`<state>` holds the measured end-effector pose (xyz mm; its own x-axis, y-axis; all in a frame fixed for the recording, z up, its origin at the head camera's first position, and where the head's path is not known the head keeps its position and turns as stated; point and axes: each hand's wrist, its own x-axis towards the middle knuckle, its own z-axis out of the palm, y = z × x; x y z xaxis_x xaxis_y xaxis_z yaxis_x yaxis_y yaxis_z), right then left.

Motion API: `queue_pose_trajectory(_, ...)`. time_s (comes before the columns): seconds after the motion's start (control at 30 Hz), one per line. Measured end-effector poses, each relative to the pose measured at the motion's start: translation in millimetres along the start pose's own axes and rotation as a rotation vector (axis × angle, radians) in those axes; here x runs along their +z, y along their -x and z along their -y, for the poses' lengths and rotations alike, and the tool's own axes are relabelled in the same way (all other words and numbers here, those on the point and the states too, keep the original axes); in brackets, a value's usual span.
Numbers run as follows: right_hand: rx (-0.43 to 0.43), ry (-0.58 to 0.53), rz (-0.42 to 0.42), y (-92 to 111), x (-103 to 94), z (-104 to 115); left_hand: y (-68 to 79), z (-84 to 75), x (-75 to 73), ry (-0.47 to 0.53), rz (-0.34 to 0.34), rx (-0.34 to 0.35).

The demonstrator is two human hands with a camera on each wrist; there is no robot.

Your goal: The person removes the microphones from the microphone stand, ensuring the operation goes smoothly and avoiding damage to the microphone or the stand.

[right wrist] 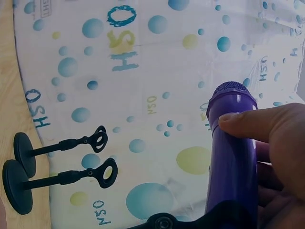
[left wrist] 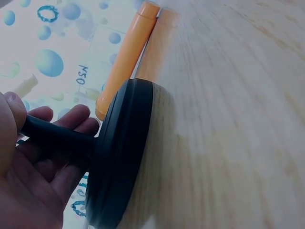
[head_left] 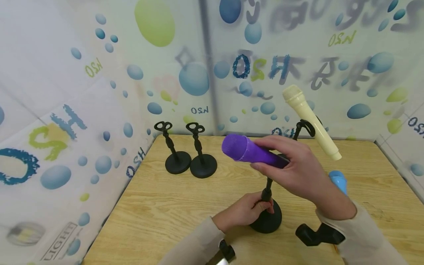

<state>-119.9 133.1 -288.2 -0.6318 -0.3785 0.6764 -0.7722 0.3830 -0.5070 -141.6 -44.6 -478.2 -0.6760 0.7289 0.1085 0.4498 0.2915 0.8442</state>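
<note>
My right hand holds a purple microphone by its body, thumb on one side and fingers on the other. The microphone lies tilted, its mesh head pointing left. In the right wrist view a black clip overlaps the lower end of the purple body. Below it stands a black microphone stand, its round base on the table. My left hand grips this stand's post low down, just above the base; the left wrist view shows fingers curled about the post. The right hand hides the stand's top in the head view.
Two bare black stands stand at the back left of the wooden table. A cream microphone leans in a stand at the back right. A blue microphone is partly behind my right wrist. An orange microphone lies beyond the base.
</note>
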Motion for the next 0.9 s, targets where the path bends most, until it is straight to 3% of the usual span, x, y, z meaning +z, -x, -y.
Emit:
queue_pose_trajectory(0.57, 0.045, -0.029, 0.018, -5.3, 2.8, 6.8, -0.2, 1.3, -0.4, 0.054, 0.006, -0.038)
queue_pose_trajectory(0.9, 0.073, -0.029, 0.022, -6.2, 3.2, 9.7, -1.4, 1.4, -1.5, 0.037, 0.029, -0.033)
